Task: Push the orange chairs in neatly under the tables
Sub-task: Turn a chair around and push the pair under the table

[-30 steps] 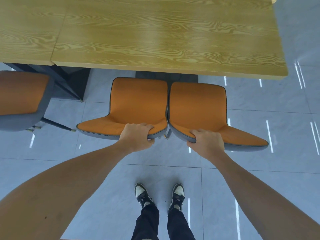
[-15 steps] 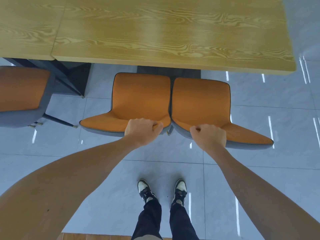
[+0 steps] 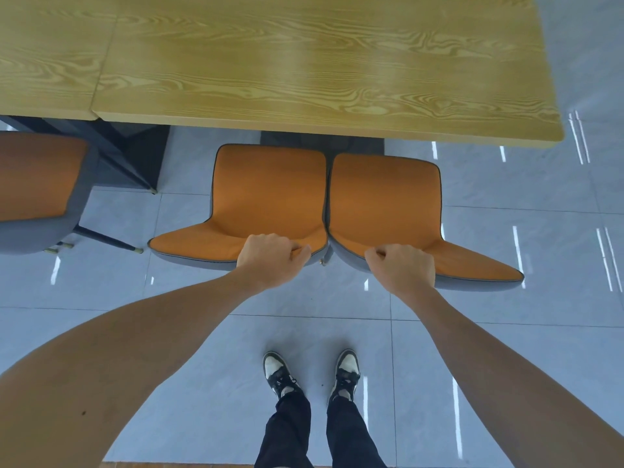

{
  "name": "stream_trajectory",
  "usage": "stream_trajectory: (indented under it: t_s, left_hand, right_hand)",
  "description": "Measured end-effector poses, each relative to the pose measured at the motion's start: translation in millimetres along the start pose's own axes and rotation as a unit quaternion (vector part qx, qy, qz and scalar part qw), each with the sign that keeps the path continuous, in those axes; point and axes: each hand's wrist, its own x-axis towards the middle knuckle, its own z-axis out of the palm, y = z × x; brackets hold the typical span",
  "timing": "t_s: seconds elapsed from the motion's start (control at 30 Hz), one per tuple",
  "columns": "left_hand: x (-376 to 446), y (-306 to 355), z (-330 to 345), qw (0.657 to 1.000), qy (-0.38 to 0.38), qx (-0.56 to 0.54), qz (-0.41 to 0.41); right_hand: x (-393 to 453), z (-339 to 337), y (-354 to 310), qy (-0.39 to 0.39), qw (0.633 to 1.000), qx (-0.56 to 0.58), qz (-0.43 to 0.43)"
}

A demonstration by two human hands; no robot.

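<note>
Two orange chairs with grey shells stand side by side in front of a wood-grain table [image 3: 304, 62], their seats touching. My left hand [image 3: 270, 258] grips the top of the backrest of the left orange chair [image 3: 266, 194]. My right hand [image 3: 403, 268] grips the backrest top of the right orange chair [image 3: 385, 197]. The front edges of both seats lie just short of the table's near edge. The chair legs are mostly hidden under the seats.
A third orange chair [image 3: 33, 177] stands at the left beside a second table [image 3: 44, 52], with a dark table leg [image 3: 135, 157] between it and the pair. The floor is grey tile. My two feet [image 3: 310, 373] stand behind the chairs.
Both chairs have slid a little forward toward the table with my hands on their backrests. My feet have stepped slightly closer.
</note>
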Motion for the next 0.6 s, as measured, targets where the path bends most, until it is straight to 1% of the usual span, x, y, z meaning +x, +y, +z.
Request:
stream_trajectory:
  t_s: [0.1,0.17,0.23,0.33,0.4,0.5,0.6]
  left_hand:
    - [1,0,0,1.000,-0.002,-0.001,0.000]
    - [1,-1,-1,1.000,-0.018,-0.014,-0.003]
    - [-1,-3,-6,0.998,-0.050,-0.046,-0.007]
    - [-5,-15,-22,0.987,-0.127,-0.093,-0.015]
    - [-12,-34,-39,0.982,-0.155,-0.102,-0.029]
    - [-28,-75,-65,0.977,-0.177,-0.100,-0.062]
    - [-48,-120,-98,0.973,-0.174,-0.091,-0.121]
  right_hand:
    - [1,1,0,-0.011,1.000,-0.007,0.000]
    - [2,0,-1,-0.034,0.999,-0.022,-0.004]
    - [6,-2,-6,-0.077,0.997,-0.024,-0.013]
    - [13,-9,-25,-0.127,0.991,-0.025,-0.038]
    - [16,-20,-52,-0.150,0.986,-0.037,-0.064]
    - [22,-41,-109,-0.219,0.968,-0.063,-0.101]
    - [31,-57,-175,-0.281,0.942,-0.110,-0.145]
